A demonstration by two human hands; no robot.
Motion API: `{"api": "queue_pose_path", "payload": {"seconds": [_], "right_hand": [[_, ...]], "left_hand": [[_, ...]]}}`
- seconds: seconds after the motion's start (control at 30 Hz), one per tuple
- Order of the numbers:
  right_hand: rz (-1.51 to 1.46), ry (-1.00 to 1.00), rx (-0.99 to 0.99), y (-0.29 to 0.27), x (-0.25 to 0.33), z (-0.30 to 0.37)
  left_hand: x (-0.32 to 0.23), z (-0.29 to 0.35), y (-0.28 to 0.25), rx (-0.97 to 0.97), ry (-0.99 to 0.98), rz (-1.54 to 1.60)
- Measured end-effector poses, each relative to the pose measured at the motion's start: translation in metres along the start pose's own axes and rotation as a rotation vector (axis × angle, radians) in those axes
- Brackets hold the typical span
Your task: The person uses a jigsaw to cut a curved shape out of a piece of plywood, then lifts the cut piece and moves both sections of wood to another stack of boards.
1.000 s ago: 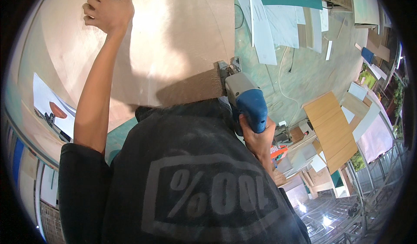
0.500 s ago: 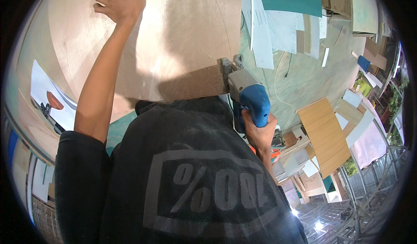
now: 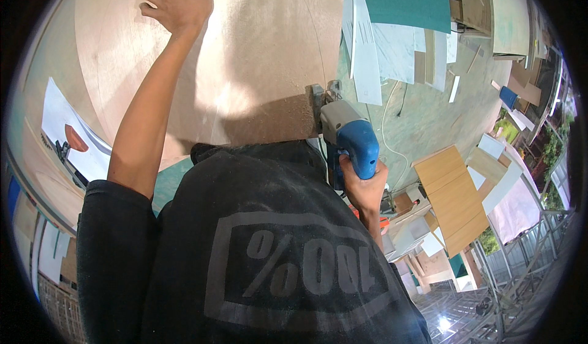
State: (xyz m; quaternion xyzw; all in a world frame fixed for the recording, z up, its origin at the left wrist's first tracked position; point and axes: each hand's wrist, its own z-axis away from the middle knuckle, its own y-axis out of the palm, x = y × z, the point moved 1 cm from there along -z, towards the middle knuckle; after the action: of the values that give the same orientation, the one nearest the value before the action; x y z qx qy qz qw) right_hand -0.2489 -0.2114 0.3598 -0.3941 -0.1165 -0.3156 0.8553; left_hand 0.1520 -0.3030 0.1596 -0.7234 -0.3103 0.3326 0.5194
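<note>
My right hand [image 3: 367,188] is wrapped round the handle of a blue and grey jigsaw [image 3: 350,137]. The jigsaw's metal front end meets the right edge of a large pale plywood sheet [image 3: 147,68], close to my body. A thin curved line runs down the sheet toward the tool, and sawdust lies on the wood beside it. Far to the left, my left hand [image 3: 182,4] rests on the plywood with its fingers spread. The blade itself cannot be made out.
White offcut strips [image 3: 364,59] and a green panel [image 3: 404,1] lie at the far right. A pale cable [image 3: 384,129] curls over the floor beside the jigsaw. Further right is a yellow-brown wooden panel [image 3: 452,200]. A white sheet [image 3: 73,129] with objects on it is at left.
The view has shifted slightly, so the surroundings at right appear a little further left. Both hands and the jigsaw keep nearly the same places on the plywood.
</note>
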Motion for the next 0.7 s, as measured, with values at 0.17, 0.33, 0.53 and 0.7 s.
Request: {"api": "queue_pose_path", "payload": {"seconds": [0.17,0.33,0.53,0.7], "right_hand": [[0.001,-0.011,-0.006,0.0,0.002,-0.001],[0.014,0.001,-0.001,0.0,0.007,-0.002],[0.01,0.011,-0.028,0.0,0.009,-0.003],[0.005,0.011,-0.025,0.001,0.012,-0.003]], "left_hand": [[-0.002,-0.001,-0.002,0.032,-0.012,0.016],[-0.001,-0.001,-0.004,0.042,-0.012,0.012],[-0.003,-0.001,-0.006,0.069,-0.009,0.017],[-0.001,-0.002,-0.004,0.066,-0.01,0.016]]}}
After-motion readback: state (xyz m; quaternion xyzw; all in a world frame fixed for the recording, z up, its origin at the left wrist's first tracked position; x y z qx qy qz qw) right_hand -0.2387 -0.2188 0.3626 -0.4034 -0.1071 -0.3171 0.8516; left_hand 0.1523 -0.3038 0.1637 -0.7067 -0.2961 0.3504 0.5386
